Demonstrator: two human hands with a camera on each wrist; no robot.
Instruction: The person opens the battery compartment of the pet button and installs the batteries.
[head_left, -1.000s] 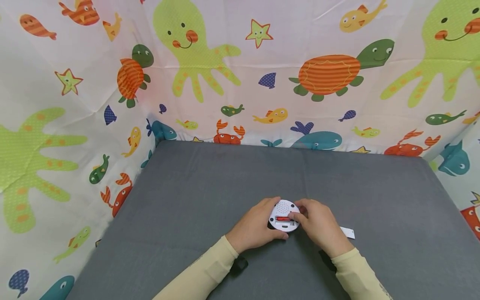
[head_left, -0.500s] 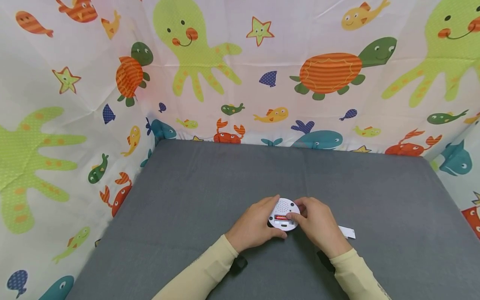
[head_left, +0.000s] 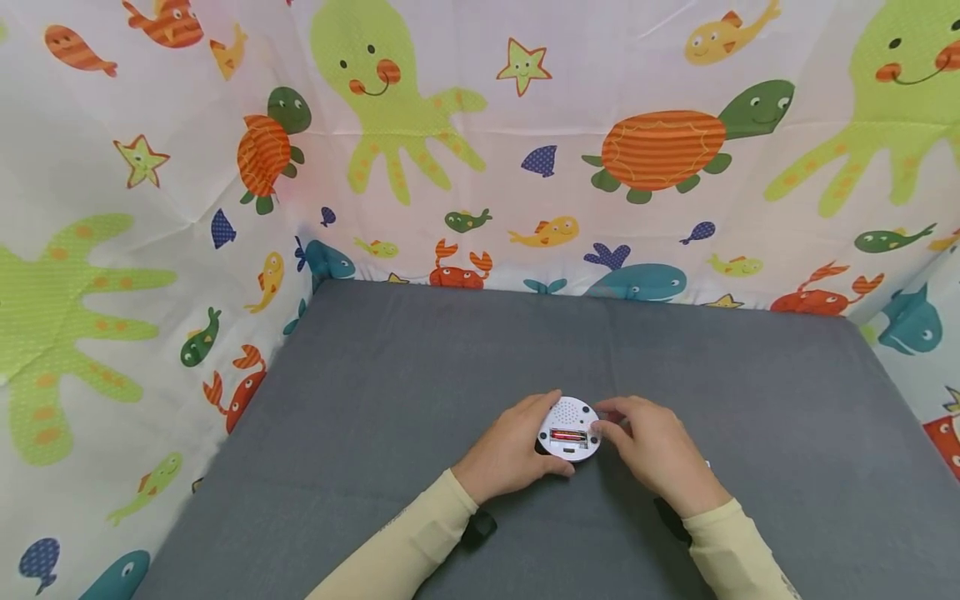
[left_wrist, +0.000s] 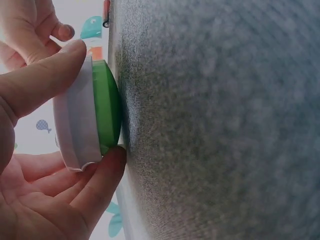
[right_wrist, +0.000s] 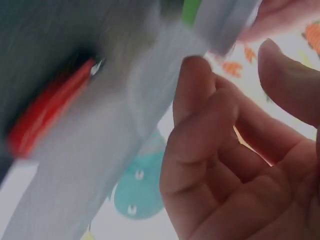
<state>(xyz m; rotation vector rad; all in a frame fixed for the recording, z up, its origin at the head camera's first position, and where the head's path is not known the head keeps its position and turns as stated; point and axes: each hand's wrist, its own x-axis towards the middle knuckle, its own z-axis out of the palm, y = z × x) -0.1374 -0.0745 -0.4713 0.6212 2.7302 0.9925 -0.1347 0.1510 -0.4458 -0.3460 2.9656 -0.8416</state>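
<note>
One red battery (head_left: pixel 568 436) is lying in the bay (head_left: pixel 573 444) of the white device (head_left: pixel 567 412), which is sitting just below and right of the head frame's centre. Its open back is facing up, and in the left wrist view its green side is turning toward the table (head_left: pixel 450 350).

The left hand (head_left: pixel 513 450) is holding the device, thumb on one side and fingers on the other. The right hand (head_left: pixel 652 446) is hovering by the device's right edge, fingers bent, thumb standing apart, gripping nothing; whether a fingertip is touching the rim, I cannot tell.

A loose battery (right_wrist: pixel 55 107) is lying at the left of the right wrist frame. Further out, a patterned cloth (head_left: pixel 450 108) is filling the head frame's upper half.

Battery fitting seems to be the step in hand, with one apparently seated. The next move is probably calling for the right hand to fetch the loose one while the left is keeping the device steady.
</note>
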